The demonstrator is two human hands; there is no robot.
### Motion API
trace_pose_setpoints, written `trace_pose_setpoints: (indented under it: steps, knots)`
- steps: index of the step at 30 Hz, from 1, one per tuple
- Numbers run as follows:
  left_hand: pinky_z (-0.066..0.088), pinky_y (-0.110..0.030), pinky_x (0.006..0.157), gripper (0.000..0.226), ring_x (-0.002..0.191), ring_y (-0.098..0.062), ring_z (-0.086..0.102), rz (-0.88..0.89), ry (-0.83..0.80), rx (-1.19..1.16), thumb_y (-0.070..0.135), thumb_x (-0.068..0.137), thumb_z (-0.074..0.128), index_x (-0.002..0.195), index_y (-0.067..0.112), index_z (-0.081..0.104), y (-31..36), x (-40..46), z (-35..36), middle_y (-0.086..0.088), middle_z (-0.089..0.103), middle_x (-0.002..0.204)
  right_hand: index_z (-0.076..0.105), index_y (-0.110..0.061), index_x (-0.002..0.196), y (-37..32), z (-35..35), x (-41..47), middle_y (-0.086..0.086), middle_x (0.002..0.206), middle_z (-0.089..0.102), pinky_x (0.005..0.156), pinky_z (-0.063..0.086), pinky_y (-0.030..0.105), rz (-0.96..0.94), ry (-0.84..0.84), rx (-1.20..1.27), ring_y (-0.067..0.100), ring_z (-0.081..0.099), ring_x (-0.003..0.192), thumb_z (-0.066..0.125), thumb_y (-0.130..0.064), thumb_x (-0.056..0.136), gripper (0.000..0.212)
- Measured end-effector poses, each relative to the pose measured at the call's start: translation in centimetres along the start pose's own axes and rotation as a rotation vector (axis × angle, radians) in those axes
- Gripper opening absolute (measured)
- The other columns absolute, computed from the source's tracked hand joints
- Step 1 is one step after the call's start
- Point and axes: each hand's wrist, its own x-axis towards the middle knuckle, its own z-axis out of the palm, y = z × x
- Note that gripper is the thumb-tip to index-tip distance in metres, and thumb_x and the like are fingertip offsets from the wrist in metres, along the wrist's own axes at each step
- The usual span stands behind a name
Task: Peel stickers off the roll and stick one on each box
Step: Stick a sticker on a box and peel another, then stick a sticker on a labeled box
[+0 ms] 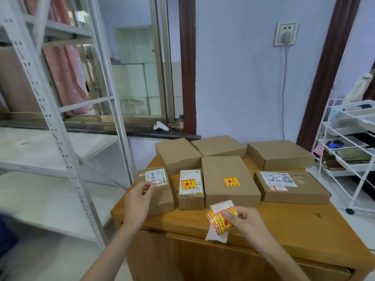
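Observation:
Several brown cardboard boxes lie on a wooden table (284,224). A small box (190,197) and the large middle box (229,191) each carry a red-and-yellow sticker. The front-left box (160,197) has only a white shipping label; my left hand (140,199) hovers over it, fingers loosely curled near the label's corner, and whether they hold a sticker cannot be seen. My right hand (245,222) grips the sticker roll (219,222), with white backing paper curling above and hanging below. The right box (292,189) bears a white label.
Three plain boxes (280,155) sit along the table's far side. A white metal shelf (50,138) stands at left, a white wire rack (349,151) at right. A windowsill behind holds a white controller (161,126) and a small bottle.

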Motion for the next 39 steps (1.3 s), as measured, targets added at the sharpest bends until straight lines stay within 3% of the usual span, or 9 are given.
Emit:
trace_pose_setpoints:
  steps: [7, 11, 14, 16, 20, 22, 25, 31, 39]
  knots:
    - [0.040, -0.018, 0.065, 0.017, 0.088, -0.008, 0.053, 0.186, -0.055, 0.507, 0.033, 0.091, 0.060, 0.101, 0.025, 0.070, -2.6, 0.5, 0.4, 0.006, 0.065, 0.100, 0.079, -0.014, 0.080, 0.0, 0.3, 0.3, 0.000, 0.080, 0.080, 0.065, 0.052, 0.008, 0.005, 0.008, -0.012, 0.009, 0.073, 0.077, 0.061, -0.027, 0.089, 0.024]
    - [0.042, -0.024, 0.083, 0.020, 0.108, -0.011, 0.049, 0.238, -0.138, 0.583, 0.040, 0.092, 0.049, 0.104, 0.030, 0.063, -2.4, 0.2, 0.7, 0.009, 0.061, 0.121, 0.078, -0.012, 0.083, -0.2, 0.2, 0.1, -0.001, 0.081, 0.080, 0.062, 0.050, 0.006, 0.021, 0.022, -0.012, 0.005, 0.073, 0.078, 0.060, -0.028, 0.090, 0.025]
    - [0.034, -0.037, 0.106, 0.035, 0.130, -0.012, 0.041, 0.238, -0.270, 0.645, 0.045, 0.096, 0.039, 0.125, 0.034, 0.054, -2.1, -0.6, 1.1, 0.013, 0.053, 0.137, 0.079, -0.013, 0.082, -0.2, 0.2, -0.1, -0.003, 0.082, 0.080, 0.064, 0.050, 0.006, 0.023, 0.037, -0.013, 0.006, 0.073, 0.080, 0.061, -0.030, 0.089, 0.026]
    - [0.028, -0.040, 0.110, 0.040, 0.133, -0.011, 0.037, 0.217, -0.300, 0.665, 0.046, 0.097, 0.035, 0.131, 0.033, 0.049, -1.2, -1.1, 1.3, 0.013, 0.051, 0.140, 0.079, -0.013, 0.082, -0.1, 0.1, -0.3, -0.002, 0.081, 0.080, 0.065, 0.051, 0.009, 0.024, 0.047, -0.002, 0.007, 0.074, 0.078, 0.062, -0.030, 0.089, 0.025]
    - [0.034, -0.037, 0.109, 0.046, 0.132, -0.008, 0.038, 0.208, -0.350, 0.339, 0.048, 0.095, 0.045, 0.138, 0.034, 0.041, 3.6, -4.1, 1.6, 0.013, 0.048, 0.140, 0.079, -0.012, 0.082, 0.0, -0.5, -0.4, 0.001, 0.080, 0.080, 0.067, 0.051, 0.015, 0.019, 0.081, 0.004, 0.010, 0.074, 0.076, 0.063, -0.032, 0.088, 0.027]
    - [0.034, -0.034, 0.110, 0.058, 0.132, -0.001, 0.033, 0.227, -0.539, 0.081, 0.053, 0.089, 0.054, 0.141, 0.042, 0.032, 6.8, -6.7, 1.8, 0.022, 0.040, 0.141, 0.079, -0.011, 0.082, 0.0, -0.8, -0.5, 0.004, 0.079, 0.079, 0.063, 0.052, 0.013, 0.006, 0.096, 0.025, 0.010, 0.073, 0.073, 0.063, -0.032, 0.088, 0.027]
    - [0.030, -0.028, 0.110, 0.074, 0.130, 0.008, 0.025, 0.334, -0.777, 0.027, 0.057, 0.079, 0.065, 0.140, 0.054, 0.022, 9.9, -9.9, 3.3, 0.033, 0.028, 0.138, 0.079, -0.010, 0.083, -0.1, -1.3, -0.7, 0.009, 0.079, 0.078, 0.064, 0.054, 0.016, -0.041, 0.094, 0.079, 0.015, 0.073, 0.072, 0.064, -0.031, 0.086, 0.026]
    - [0.052, -0.021, 0.092, 0.057, 0.111, 0.003, 0.054, 0.342, -0.716, -0.142, 0.041, 0.080, 0.072, 0.130, 0.047, 0.044, 10.7, -10.7, 6.9, 0.024, 0.054, 0.123, 0.077, -0.006, 0.087, -0.6, -3.3, -1.8, 0.012, 0.084, 0.078, 0.067, 0.052, 0.018, -0.034, 0.066, 0.151, 0.012, 0.070, 0.074, 0.062, -0.034, 0.084, 0.032]
    - [0.055, -0.024, 0.084, 0.044, 0.100, -0.004, 0.064, 0.235, -0.751, -0.358, 0.038, 0.083, 0.071, 0.124, 0.032, 0.058, 12.6, -11.1, 10.0, 0.010, 0.068, 0.110, 0.075, -0.014, 0.101, -0.9, -7.8, -3.6, 0.009, 0.101, 0.077, 0.089, 0.052, 0.036, -0.131, -0.036, -0.061, 0.024, 0.071, 0.096, 0.062, -0.031, 0.088, 0.025]
